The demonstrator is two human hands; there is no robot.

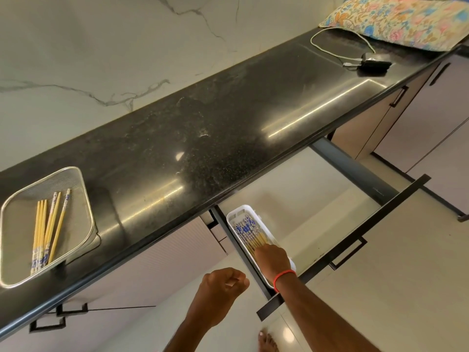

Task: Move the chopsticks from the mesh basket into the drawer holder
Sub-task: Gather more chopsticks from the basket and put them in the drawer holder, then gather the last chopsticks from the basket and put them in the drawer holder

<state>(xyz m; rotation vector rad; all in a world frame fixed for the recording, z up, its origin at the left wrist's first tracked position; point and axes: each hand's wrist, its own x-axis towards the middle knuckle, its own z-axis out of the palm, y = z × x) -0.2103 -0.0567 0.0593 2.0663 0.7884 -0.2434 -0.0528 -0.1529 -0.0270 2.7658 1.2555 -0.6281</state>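
A metal mesh basket [81, 199] sits at the left end of the black counter and holds several yellow chopsticks [48, 227] with blue-and-white ends. In the open drawer [342, 224] a white plastic holder [236, 214] lies against the left wall, with several chopsticks [250, 232] laid lengthwise in it. My right hand [272, 257], with a red band at the wrist, reaches into the holder; its fingers rest on the yellow ends of those chopsticks. My left hand [220, 288] hangs in front of the cabinet as a loose fist with nothing seen in it.
The black granite counter [228, 128] runs to the right, where a black device with a white cable [373, 63] and a floral cloth [406, 19] lie. The drawer's dark front panel [355, 240] juts out over the floor. My bare toes [266, 342] show below.
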